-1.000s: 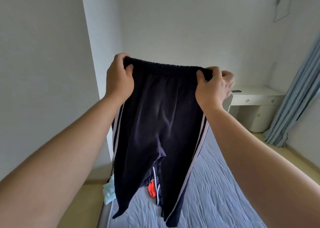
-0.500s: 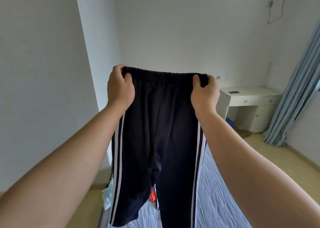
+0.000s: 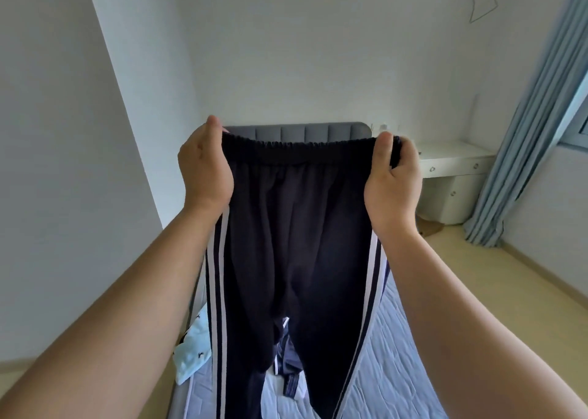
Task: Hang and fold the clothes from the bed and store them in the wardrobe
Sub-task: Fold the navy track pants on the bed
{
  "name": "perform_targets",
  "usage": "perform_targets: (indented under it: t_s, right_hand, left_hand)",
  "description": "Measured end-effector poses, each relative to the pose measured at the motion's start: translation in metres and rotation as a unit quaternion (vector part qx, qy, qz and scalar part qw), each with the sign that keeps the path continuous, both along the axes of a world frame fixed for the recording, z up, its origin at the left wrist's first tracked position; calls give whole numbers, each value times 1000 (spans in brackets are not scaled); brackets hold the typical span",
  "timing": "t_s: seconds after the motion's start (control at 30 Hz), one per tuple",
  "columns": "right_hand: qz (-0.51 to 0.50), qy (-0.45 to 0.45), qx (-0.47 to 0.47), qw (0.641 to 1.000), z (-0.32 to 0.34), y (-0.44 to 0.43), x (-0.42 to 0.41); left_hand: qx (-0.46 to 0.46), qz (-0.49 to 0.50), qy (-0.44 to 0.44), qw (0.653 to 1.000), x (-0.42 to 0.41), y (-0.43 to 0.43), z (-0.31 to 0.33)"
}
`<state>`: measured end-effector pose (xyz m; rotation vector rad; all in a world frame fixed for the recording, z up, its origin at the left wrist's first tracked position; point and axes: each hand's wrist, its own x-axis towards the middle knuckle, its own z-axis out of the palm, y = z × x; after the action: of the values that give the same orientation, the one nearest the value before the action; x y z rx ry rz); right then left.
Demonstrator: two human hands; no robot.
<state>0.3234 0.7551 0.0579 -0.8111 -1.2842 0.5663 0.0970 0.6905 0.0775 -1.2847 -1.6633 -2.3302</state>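
Observation:
Dark navy track pants with white side stripes hang upright in front of me over the bed. My left hand grips the left end of the elastic waistband. My right hand pinches the right end, thumb in front. The waistband is stretched flat between them, and both legs drop down out of the frame. Behind the legs another dark garment with white stripes lies on the mattress, partly hidden. A light blue patterned garment lies at the bed's left edge.
A grey padded headboard stands against the far wall. A white desk with drawers sits at the right, beside blue curtains. A white wall corner juts out on the left. Bare floor runs along the bed's right side.
My view has tilted down and the headboard has come into sight. Both hands have lowered the pants and spread the waistband wider; the legs now hang straight.

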Motion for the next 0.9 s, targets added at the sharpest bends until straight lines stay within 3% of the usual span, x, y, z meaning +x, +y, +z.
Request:
perform_targets:
  t_s: [0.1, 0.2, 0.3, 0.43, 0.67, 0.77, 0.9]
  right_hand:
    - [-28, 53, 50, 997, 0, -4, 26]
    - [27, 126, -3, 992, 11, 9, 27]
    - [109, 69, -73, 989, 19, 22, 11]
    - [235, 78, -82, 965, 8, 30, 8]
    - [267, 111, -108, 951, -10, 43, 29]
    - [302, 154, -146, 929, -10, 50, 38]
    - [331, 154, -180, 913, -10, 66, 54]
  left_hand:
    - [74, -80, -69, 992, 17, 4, 1]
    - [62, -198, -145, 967, 59, 30, 14]
    - [9, -254, -100, 962, 109, 54, 15]
    - [45, -270, -87, 958, 142, 60, 0]
    - [1, -318, -105, 942, 144, 63, -13]
    - [-42, -354, -116, 927, 139, 67, -13]
    - [-105, -366, -22, 924, 125, 72, -16]
